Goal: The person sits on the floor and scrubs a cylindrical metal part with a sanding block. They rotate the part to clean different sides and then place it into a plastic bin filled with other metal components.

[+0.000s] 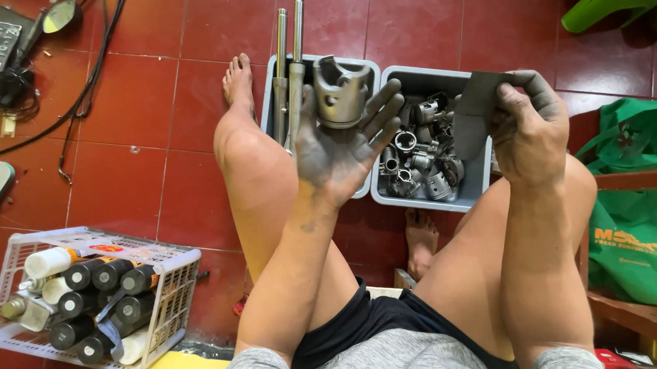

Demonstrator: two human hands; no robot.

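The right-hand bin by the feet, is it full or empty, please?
Partly full: the bin holds a heap of grey metal parts with wall still showing above them.

Your left grip (341, 145) holds the piston (340, 90) on its upturned fingers. Directly behind that grip sits the near tray (369, 68) on the floor, with two fork tubes (289, 74) lying in it just left of the grip. To the right of it your right grip (530, 130) pinches the sanding sheet (476, 120), the sheet hanging between the two grips. Behind and below the right grip the second tray (430, 199) touches the first, with engine parts (416, 162) heaped in it. Well left of your left grip and nearer to you stands a wire basket (175, 292), bottles (91, 300) lying in it. Right of your right grip a bag (629, 239) rests on a shelf (630, 311).
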